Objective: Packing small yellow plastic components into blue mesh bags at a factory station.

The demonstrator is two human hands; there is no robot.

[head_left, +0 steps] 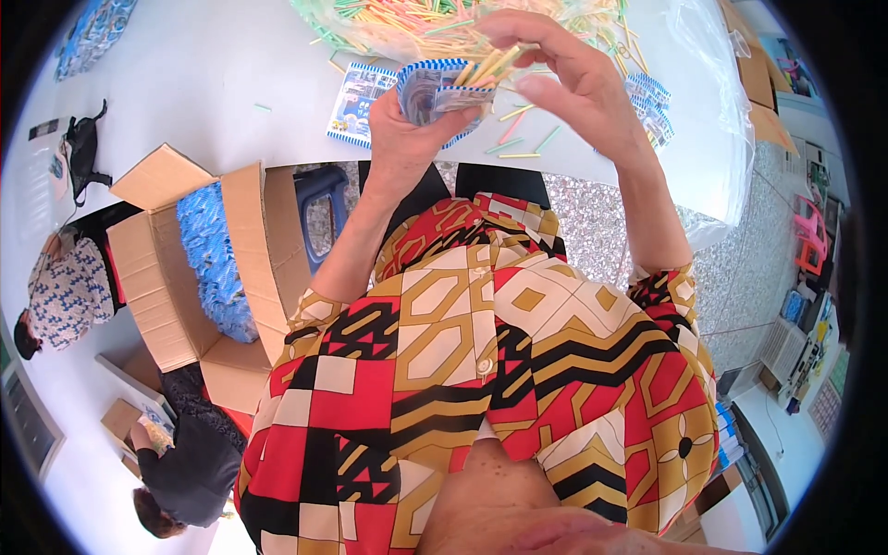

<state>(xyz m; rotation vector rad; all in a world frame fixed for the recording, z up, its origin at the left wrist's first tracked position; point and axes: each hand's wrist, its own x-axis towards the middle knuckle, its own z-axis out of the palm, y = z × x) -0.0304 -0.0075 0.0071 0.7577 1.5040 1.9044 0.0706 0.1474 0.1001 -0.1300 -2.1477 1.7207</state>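
Note:
My left hand (412, 134) is wrapped round a small blue-and-white plastic pouch (424, 97), its mouth held wide. Thin pastel sticks (487, 69), mostly yellow, poke out of the pouch's right side. Close by on the right, my right hand (578, 88) has its fingers curved and spread, thumb apart, around the stick ends; no firm grip on them shows. Beneath and beside the pouch lies another printed pouch (351, 104), flat on the white table (250, 74). A few loose green, yellow and pink sticks (520, 148) are scattered below my right hand.
A clear plastic bag heaped with pastel sticks (416, 20) lies at the table's far side. More flat pouches (650, 102) rest under my right wrist. An open cardboard box (166, 296) of blue packets (215, 259) and a blue stool (321, 208) stand left. Two other people sit farther left.

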